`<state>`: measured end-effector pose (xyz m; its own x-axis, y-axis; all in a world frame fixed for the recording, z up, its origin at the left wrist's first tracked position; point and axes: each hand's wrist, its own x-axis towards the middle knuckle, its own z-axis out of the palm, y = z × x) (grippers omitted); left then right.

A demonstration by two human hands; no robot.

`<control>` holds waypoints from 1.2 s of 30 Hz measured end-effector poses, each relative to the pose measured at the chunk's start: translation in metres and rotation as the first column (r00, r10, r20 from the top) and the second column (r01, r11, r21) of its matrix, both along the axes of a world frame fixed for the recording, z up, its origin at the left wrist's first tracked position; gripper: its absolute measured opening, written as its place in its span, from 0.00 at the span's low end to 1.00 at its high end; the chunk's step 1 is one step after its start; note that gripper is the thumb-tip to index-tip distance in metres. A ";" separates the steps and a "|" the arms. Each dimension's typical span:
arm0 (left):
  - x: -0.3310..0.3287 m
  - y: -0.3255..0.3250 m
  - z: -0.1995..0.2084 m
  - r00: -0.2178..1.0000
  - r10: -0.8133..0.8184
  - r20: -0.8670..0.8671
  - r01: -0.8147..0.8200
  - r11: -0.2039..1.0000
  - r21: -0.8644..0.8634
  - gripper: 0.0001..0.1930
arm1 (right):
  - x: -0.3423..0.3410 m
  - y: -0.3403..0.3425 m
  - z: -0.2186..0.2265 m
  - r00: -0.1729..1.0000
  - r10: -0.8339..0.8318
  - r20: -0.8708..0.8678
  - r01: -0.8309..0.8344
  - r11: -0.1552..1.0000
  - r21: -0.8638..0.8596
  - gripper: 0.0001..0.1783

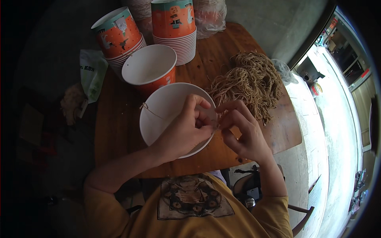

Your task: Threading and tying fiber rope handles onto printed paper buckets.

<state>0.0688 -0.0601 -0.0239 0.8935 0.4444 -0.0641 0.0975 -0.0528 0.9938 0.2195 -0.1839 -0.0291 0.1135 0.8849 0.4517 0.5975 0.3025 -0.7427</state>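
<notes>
In front of me on the table stands a white paper bucket (156, 133), its mouth facing up. A thin strand of twine (152, 112) is knotted at its left rim and runs across the opening, passing under my left hand (189, 127). That hand is closed in a pinch at the bucket's right rim. Meeting it there from the right, my right hand (243, 133) is also closed, thumb and fingers bent. Both sets of fingertips appear to pinch the twine's other end, which is mostly hidden.
A tangled heap of tan twine (254, 79) lies right of the bucket. Behind it, another white-mouthed bucket (152, 65) stands by two stacks of orange printed buckets (174, 27), (119, 33). Plastic-wrapped stacks (210, 18) sit farther back. The wooden table (278, 131) ends at right.
</notes>
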 end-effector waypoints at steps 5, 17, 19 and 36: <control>0.000 -0.006 -0.002 0.995 0.005 0.098 -0.034 0.953 0.302 0.19 | -0.004 -0.002 -0.024 0.895 0.078 -0.440 -0.105 0.994 -0.036 0.07; 0.008 -0.007 0.001 0.960 -0.107 0.260 -0.174 0.499 0.849 0.21 | -0.011 0.005 -0.026 0.961 -0.252 -0.113 0.254 0.967 -0.002 0.10; 0.007 -0.003 0.003 0.976 -0.075 0.204 -0.101 0.675 0.731 0.21 | -0.013 0.005 -0.022 0.958 -0.227 -0.172 0.227 0.974 -0.024 0.10; 0.007 0.004 -0.001 0.984 -0.039 0.172 -0.059 0.848 0.527 0.19 | -0.014 0.007 -0.027 0.631 -0.133 -0.764 -0.021 0.982 -0.189 0.05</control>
